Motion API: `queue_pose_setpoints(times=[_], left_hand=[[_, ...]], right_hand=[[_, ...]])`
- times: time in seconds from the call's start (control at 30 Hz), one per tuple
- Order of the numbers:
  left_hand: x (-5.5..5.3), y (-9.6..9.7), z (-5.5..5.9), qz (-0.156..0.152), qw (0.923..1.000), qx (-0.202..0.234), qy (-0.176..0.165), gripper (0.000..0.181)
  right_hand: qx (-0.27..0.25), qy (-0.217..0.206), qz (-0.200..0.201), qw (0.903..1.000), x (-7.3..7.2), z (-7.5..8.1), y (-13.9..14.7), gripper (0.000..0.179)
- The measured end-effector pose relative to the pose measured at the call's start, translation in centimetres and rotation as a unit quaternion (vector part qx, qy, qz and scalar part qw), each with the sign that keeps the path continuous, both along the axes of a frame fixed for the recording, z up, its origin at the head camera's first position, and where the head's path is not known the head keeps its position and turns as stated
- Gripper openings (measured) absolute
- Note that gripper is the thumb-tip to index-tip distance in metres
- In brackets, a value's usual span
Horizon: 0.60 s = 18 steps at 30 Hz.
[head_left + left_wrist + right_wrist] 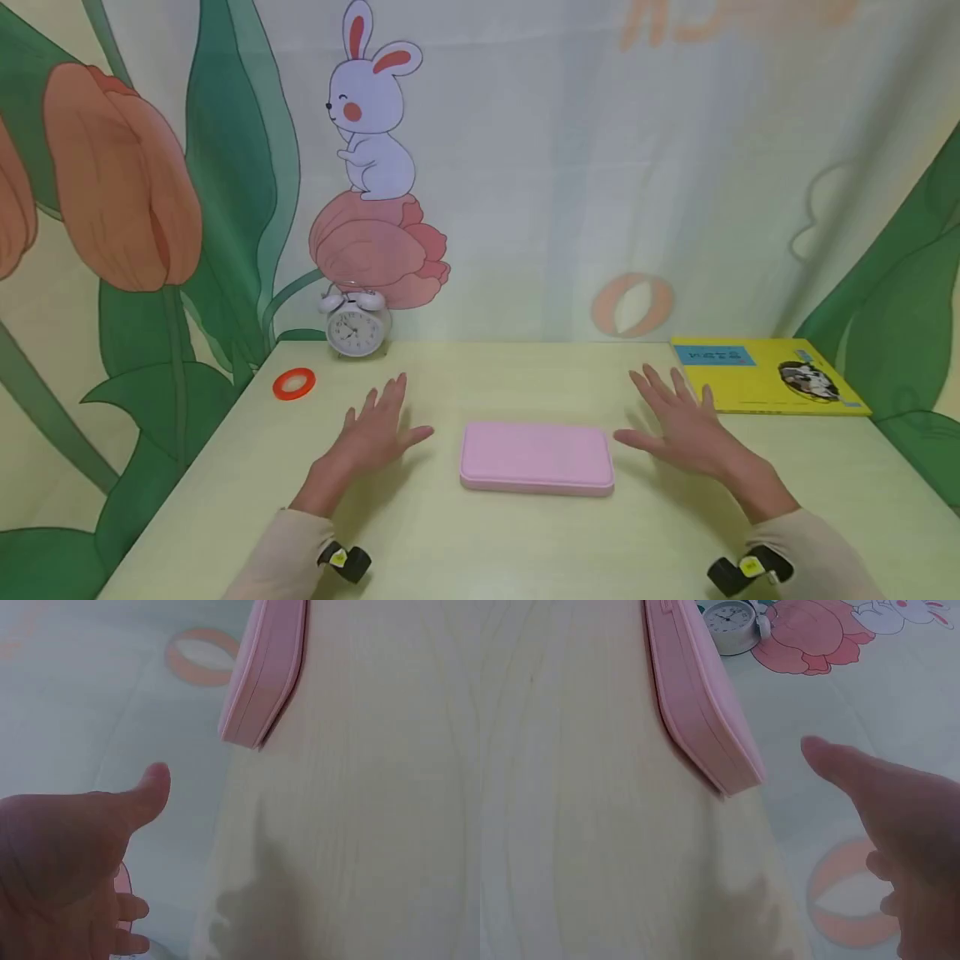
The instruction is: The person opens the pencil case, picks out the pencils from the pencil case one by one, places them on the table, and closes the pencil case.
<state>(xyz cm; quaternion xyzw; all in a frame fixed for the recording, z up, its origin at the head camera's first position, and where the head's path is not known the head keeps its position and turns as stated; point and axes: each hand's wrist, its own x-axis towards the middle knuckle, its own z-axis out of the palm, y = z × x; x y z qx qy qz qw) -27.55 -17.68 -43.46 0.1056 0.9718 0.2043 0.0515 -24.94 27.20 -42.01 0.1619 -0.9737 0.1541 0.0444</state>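
A pink rectangular case (537,458) with rounded corners lies flat on the table between the two hands. To its left, my left hand (372,433) hovers over the tabletop, fingers spread and thumb pointing toward the case. My right hand (682,429) mirrors it on the other side, its thumb tip close to the case's right edge. Both hands hold nothing. From the left wrist, the case's end (262,682) shows a thin seam along its side, apart from the thumb. The right wrist view shows the opposite end (705,712) and the right thumb (832,759) beside it.
A white twin-bell alarm clock (355,329) stands at the back left, with an orange-red ring (294,384) in front of it. At the back right lies a yellow book (757,379). Behind the table (525,550) hangs a printed curtain (525,167).
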Motion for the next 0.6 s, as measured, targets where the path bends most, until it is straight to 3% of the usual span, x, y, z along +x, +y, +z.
queue_pose_setpoints(times=[0.17,0.3,0.43,0.53,0.6], left_hand=[[0.0,1.5,-0.4,-0.057,0.9944,0.088,-0.015,0.103],[0.2,2.9,-0.3,-0.081,0.9870,0.132,-0.042,0.106],[0.2,4.2,-0.4,-0.143,0.9759,0.154,-0.060,0.112],[0.0,5.0,-0.4,-0.191,0.9684,0.152,-0.049,0.116],[-0.1,5.3,-0.4,-0.208,0.9660,0.147,-0.046,0.118]], right_hand=[[-0.048,-0.033,0.069,0.9959,-0.1,-0.7,-1.1,0.103],[-0.069,-0.049,0.123,0.9888,-0.1,-0.8,-2.1,0.111],[-0.074,-0.089,0.152,0.9816,-0.4,-0.7,-3.6,0.124],[-0.080,-0.115,0.155,0.9779,-0.6,-0.5,-4.7,0.131],[-0.087,-0.122,0.159,0.9759,-0.8,-0.3,-5.3,0.133]])
